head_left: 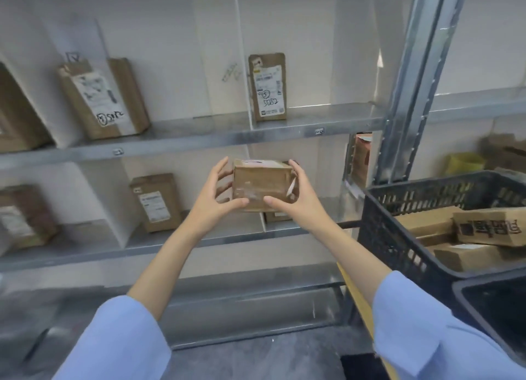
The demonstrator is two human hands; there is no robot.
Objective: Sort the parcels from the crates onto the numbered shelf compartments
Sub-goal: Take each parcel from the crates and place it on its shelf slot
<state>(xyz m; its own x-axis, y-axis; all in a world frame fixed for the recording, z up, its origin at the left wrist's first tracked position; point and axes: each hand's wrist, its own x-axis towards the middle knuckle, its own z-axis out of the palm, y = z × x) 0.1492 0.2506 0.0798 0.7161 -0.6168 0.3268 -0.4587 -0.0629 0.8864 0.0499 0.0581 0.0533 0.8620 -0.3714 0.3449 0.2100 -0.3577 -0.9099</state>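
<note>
Both your hands grip one small brown cardboard parcel (pixel 260 186): your left hand (pixel 220 191) clasps its left side, your right hand (pixel 296 197) its right. You hold it before the lower tier of the grey metal shelf (pixel 199 140). Above, a tall upright brown parcel (pixel 267 87) bears a handwritten circled 5 and 5082. Writing on the held parcel is too blurred to read. A black plastic crate (pixel 398 231) stands at right.
</note>
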